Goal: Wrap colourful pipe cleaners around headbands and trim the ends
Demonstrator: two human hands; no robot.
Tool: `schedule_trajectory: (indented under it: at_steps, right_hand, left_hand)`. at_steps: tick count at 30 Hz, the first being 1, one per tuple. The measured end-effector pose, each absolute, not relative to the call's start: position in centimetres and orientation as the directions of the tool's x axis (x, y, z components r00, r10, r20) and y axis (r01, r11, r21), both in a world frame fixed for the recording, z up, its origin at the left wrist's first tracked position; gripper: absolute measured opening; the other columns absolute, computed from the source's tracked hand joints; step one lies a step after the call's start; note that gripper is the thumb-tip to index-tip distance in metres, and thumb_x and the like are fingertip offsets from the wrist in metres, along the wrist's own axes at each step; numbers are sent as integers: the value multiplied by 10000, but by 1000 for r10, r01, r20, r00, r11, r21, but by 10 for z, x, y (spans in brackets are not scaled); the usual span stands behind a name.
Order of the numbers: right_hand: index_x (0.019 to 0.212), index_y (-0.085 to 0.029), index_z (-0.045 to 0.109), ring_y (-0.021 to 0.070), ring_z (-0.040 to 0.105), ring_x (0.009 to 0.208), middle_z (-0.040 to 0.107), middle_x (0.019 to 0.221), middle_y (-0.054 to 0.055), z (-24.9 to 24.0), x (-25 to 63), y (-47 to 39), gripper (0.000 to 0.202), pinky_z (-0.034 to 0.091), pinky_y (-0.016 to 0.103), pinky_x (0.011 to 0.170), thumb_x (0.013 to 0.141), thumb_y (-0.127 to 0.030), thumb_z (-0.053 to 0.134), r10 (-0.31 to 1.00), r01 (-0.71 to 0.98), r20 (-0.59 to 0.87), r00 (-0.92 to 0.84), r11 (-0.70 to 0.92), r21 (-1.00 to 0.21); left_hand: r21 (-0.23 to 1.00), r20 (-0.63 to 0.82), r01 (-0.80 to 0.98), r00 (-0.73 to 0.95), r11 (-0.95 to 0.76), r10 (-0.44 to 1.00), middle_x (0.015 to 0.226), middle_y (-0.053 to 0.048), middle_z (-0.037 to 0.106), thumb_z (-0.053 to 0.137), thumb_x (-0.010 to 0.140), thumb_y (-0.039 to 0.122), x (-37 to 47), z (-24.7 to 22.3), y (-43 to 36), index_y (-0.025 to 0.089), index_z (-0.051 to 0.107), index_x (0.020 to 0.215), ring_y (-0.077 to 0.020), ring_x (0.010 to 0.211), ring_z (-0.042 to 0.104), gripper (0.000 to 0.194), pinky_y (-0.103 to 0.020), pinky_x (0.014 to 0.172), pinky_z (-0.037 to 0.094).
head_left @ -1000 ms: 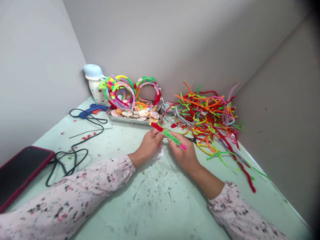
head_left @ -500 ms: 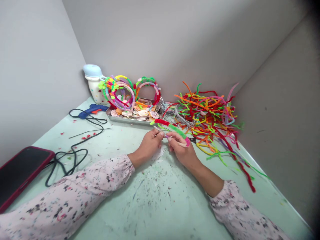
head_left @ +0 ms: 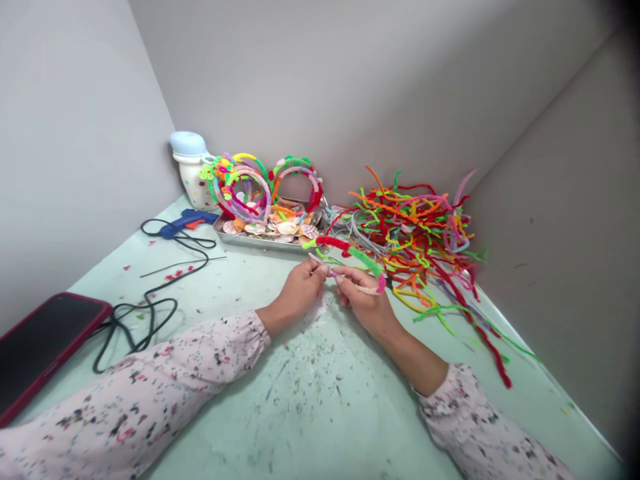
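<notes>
Between my hands is a curved headband [head_left: 367,260] wrapped in fuzzy pipe cleaner, with green, red, pink and pale stretches. My left hand [head_left: 303,285] pinches its bare grey end between thumb and fingers. My right hand [head_left: 364,297] is closed round the wrapped part near a purple bit, its fingertips almost touching those of the left. The band arches up over the right hand. Just behind the fingers, a light green pipe cleaner end sticks out.
A metal tray [head_left: 260,243] of seashells [head_left: 286,228] with finished headbands [head_left: 249,193] stands behind. Pipe cleaners [head_left: 410,213] heap at right beside grey bare bands [head_left: 363,230]. A blue glue gun [head_left: 186,222], black cable [head_left: 150,293], phone [head_left: 47,353] and white cup [head_left: 193,173] lie left.
The headband has turned slightly in my fingers, its pink and green part shifting right. Both hands keep their pinch in nearly the same place.
</notes>
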State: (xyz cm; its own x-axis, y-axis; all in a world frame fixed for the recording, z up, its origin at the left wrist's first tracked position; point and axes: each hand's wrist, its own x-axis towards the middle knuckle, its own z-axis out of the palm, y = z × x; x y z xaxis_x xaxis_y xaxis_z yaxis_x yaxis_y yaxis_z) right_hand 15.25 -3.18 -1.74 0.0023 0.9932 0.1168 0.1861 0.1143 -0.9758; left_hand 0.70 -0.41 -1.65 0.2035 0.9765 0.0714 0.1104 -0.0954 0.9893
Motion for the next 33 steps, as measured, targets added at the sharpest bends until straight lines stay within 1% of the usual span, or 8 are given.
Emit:
schedule_trajectory:
  at_steps: [7, 12, 16, 19, 25, 27, 30, 33]
  right_hand:
    - [973, -180, 637, 91, 489, 470, 574, 630, -32, -18, 153, -28, 290, 344, 226, 453, 775, -388, 596, 999, 90, 35, -26, 37, -995]
    - [934, -166, 618, 84, 482, 473, 557, 632, -39, -14, 155, -28, 271, 352, 225, 468, 749, -364, 612, 999, 32, -8, -49, -6, -999]
    - [934, -163, 616, 83, 483, 480, 545, 629, -41, -13, 157, -28, 274, 357, 220, 466, 754, -369, 612, 996, -7, -21, -84, -22, -1000]
    - [942, -168, 625, 84, 488, 482, 550, 631, -40, -14, 158, -28, 275, 367, 220, 468, 755, -370, 620, 997, -21, -24, -75, -25, -999]
    - [945, -186, 643, 82, 504, 496, 584, 654, -31, -15, 158, -29, 262, 368, 219, 484, 764, -374, 628, 998, -40, -1, -68, -3, -999]
    - [929, -188, 648, 83, 503, 495, 588, 649, -30, -16, 158, -29, 259, 372, 221, 486, 756, -380, 636, 997, -52, 3, -76, -1, -999]
    - [891, -187, 653, 83, 496, 480, 586, 630, -31, -17, 158, -27, 249, 368, 222, 470, 733, -379, 651, 999, -60, -22, -42, -25, -998]
    - [823, -181, 657, 82, 491, 462, 590, 612, -27, -19, 159, -25, 220, 361, 223, 457, 729, -379, 642, 1000, -45, -17, -11, -18, -999]
  left_hand:
    - [985, 61, 145, 209, -93, 976, 475, 50, 452, 491, 834, 382, 7, -16, -4, 172, 476, 663, -92, 438, 407, 270, -230, 482, 313]
    - [987, 53, 135, 219, -84, 974, 466, 42, 459, 497, 828, 383, 8, -14, -5, 170, 486, 643, -95, 432, 404, 282, -235, 469, 308]
    - [987, 52, 137, 237, -86, 970, 466, 39, 464, 495, 829, 358, 9, -13, -5, 164, 504, 668, -98, 435, 415, 252, -237, 475, 318]
    - [988, 48, 130, 236, -81, 971, 459, 38, 465, 496, 829, 357, 9, -13, -5, 166, 489, 651, -98, 433, 418, 261, -236, 476, 322]
    - [993, 78, 64, 234, -95, 969, 459, 41, 465, 498, 831, 369, 8, -16, -4, 168, 481, 656, -93, 438, 415, 267, -232, 489, 328]
    - [994, 80, 48, 240, -94, 967, 459, 40, 462, 504, 829, 367, 8, -16, -4, 167, 480, 647, -92, 442, 420, 272, -234, 501, 336]
    - [996, 61, 43, 247, -74, 967, 463, 40, 466, 523, 817, 380, 8, -17, -3, 162, 500, 654, -92, 440, 420, 274, -235, 498, 338]
    - [995, 89, 28, 251, -99, 964, 445, 31, 460, 504, 823, 418, 7, -18, -2, 157, 512, 622, -95, 433, 421, 329, -236, 492, 336]
